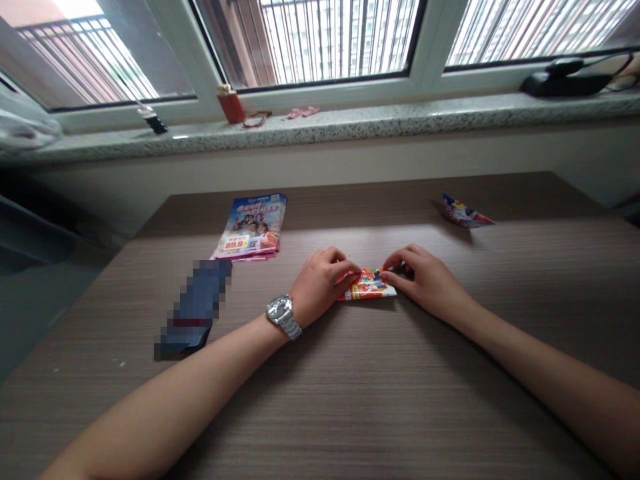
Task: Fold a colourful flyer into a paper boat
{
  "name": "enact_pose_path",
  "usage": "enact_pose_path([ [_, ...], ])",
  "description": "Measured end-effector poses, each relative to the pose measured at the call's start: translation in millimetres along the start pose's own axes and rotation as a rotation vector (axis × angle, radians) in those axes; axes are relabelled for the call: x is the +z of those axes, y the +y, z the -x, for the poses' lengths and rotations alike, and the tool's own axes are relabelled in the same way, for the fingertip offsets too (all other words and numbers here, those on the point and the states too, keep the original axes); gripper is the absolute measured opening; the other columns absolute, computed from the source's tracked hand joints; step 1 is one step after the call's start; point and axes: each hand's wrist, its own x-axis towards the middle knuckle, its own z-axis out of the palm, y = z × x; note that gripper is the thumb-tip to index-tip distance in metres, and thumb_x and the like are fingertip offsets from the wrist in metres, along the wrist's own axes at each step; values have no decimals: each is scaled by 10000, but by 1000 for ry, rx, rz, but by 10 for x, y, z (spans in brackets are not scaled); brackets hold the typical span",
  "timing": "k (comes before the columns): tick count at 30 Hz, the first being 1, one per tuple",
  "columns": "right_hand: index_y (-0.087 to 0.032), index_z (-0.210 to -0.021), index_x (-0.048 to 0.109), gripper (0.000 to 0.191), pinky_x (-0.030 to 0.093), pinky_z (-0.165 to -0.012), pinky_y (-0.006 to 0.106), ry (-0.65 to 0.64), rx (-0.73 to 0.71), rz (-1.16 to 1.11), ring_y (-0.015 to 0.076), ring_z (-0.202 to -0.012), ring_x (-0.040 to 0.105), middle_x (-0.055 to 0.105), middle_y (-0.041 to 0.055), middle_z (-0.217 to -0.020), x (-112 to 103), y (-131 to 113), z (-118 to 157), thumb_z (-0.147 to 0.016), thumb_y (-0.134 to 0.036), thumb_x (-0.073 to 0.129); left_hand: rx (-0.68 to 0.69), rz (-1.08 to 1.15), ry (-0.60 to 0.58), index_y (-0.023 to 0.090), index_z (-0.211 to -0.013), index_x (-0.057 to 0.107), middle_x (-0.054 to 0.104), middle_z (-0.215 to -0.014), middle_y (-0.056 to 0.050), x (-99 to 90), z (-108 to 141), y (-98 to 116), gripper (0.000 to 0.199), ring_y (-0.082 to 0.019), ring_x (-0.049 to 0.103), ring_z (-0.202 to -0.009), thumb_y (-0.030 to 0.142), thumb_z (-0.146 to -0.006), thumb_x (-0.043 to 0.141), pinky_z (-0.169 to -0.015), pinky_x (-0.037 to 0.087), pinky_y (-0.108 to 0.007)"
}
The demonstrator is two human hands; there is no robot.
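A folded piece of colourful printed paper [370, 285], mostly red, orange and white, lies at the middle of the wooden table [320, 400]. My left hand [325, 280], with a silver watch [283, 315] on the wrist, pinches the paper's left end between thumb and fingers. At its upper right corner, my right hand [425, 277] grips it the same way, thumb against fingertips. Parts of the paper are hidden under the left fingers.
A stack of printed flyers [253, 227] lies back left, with a dark blue, blurred-out object [197, 310] nearer me. A folded paper shape [465, 213] stands back right. Along the stone windowsill [360, 120] are a red container [231, 105] and a black device [570, 80].
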Motion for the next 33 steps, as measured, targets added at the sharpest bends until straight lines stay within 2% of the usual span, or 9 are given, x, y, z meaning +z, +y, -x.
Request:
enact_pose_path([
  [7, -225, -861, 705, 78, 474, -714, 334, -2, -12, -3, 212, -805, 598, 622, 53, -877, -19, -19, 4, -865, -297, 678, 58, -69, -1, 242, -1002, 753, 645, -1015, -58, 10, 1, 11, 194, -181, 540, -874, 321, -983, 576, -780, 450, -316],
  [12, -227, -820, 698, 104, 471, -699, 333, 5, -12, -6, 210, -795, 609, 627, 51, -875, -25, -21, 9, -870, -315, 675, 82, -70, -56, 309, -1188, 707, 634, -1083, -59, -12, -2, 25, 245, -189, 546, -918, 286, -993, 561, -810, 457, -324],
  [16, -227, -827, 700, 108, 475, -706, 336, -1, -10, -17, 213, -803, 615, 628, 52, -880, -23, -25, 7, -876, -319, 672, 107, -91, -117, 342, -1227, 688, 627, -1125, -58, -47, -8, 45, 283, -199, 546, -958, 258, -977, 585, -849, 463, -336],
  [24, -217, -855, 703, 88, 478, -717, 339, -3, 9, -1, 207, -792, 613, 629, 49, -883, -4, 10, -4, -861, -305, 694, 182, -129, -145, 294, -1273, 638, 630, -1183, -62, -57, -13, 56, 312, -221, 552, -1057, 230, -972, 588, -934, 462, -375],
  [33, -219, -862, 698, 94, 492, -708, 347, -6, 13, -3, 213, -786, 616, 626, 56, -883, -4, -1, -14, -860, -312, 685, 220, -160, -158, 265, -1308, 607, 633, -1182, -75, -68, -9, 59, 336, -209, 572, -1054, 198, -981, 564, -936, 484, -363],
])
